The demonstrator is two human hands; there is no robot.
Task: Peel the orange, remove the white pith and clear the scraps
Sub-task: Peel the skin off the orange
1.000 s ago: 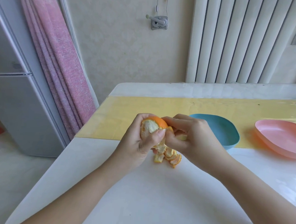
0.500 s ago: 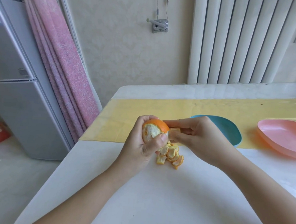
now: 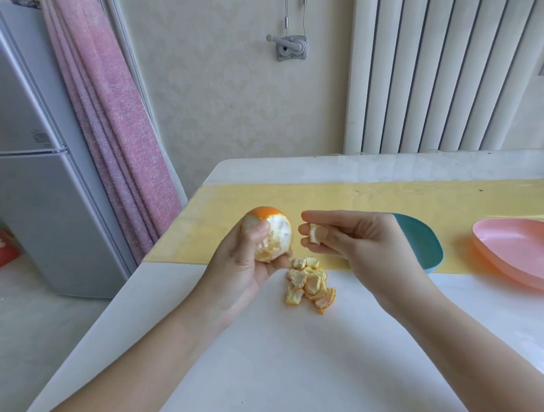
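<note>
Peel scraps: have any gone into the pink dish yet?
No. The peel scraps lie piled on the white table below the hands, and the pink dish shows nothing inside.

Both forearms reach in bare from the near edge and converge toward the middle. The left hand point(image 3: 247, 262) is turned palm-up and cupped, thumb pressed across what it grips, fingers curled beneath. The right hand point(image 3: 361, 244) is just beside it, apart, palm facing left, index finger extended, thumb and middle finger pinching a small scrap.
</note>
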